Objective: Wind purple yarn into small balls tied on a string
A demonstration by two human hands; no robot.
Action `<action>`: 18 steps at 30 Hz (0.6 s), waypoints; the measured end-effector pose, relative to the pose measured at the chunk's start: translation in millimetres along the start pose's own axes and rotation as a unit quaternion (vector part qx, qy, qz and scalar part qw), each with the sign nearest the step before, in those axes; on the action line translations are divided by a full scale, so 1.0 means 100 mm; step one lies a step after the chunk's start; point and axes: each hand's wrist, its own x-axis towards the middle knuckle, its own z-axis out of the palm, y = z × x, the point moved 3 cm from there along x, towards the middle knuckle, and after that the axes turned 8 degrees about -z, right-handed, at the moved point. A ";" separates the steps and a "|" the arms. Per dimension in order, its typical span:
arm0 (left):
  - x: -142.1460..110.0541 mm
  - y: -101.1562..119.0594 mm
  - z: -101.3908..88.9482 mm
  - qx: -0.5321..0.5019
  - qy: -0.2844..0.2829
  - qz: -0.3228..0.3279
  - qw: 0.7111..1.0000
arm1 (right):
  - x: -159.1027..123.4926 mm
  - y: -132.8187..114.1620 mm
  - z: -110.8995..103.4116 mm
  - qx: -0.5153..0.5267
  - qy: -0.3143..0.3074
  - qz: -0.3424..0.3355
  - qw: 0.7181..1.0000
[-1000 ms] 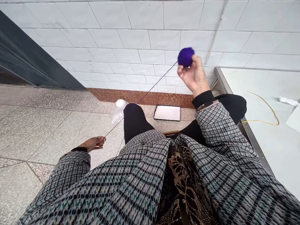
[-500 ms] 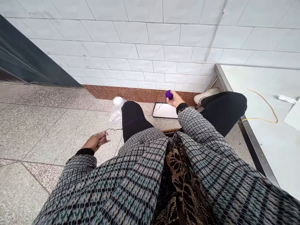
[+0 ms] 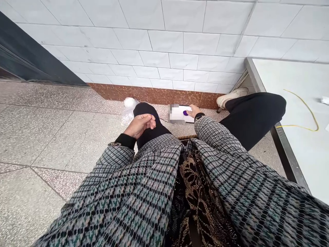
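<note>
My right hand (image 3: 194,110) reaches low and has its fingers on a small purple ball of yarn (image 3: 185,113). The ball is over a shallow white box (image 3: 177,114) with a dark rim, on the floor by the wall; part of the box is blurred out by pixels. My left hand (image 3: 141,125) is closed in a pinch above my left knee. The dark yarn strand that it pinched earlier is hard to make out now against the black trousers (image 3: 145,109).
A white ball (image 3: 130,102) and a clear plastic bag (image 3: 127,116) lie on the floor beside my left knee. To the right stands a white table (image 3: 290,75) with a metal edge and a yellow cord (image 3: 314,118). The tiled wall (image 3: 177,61) rises ahead.
My right hand has lowered the purple yarn ball to the white box. My left hand has moved right and up from beside the leg to over the left knee.
</note>
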 end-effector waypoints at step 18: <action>0.26 0.21 0.72 -0.107 0.019 -0.045 0.993 | -1.45 -0.08 0.52 0.061 -0.261 -0.040 0.963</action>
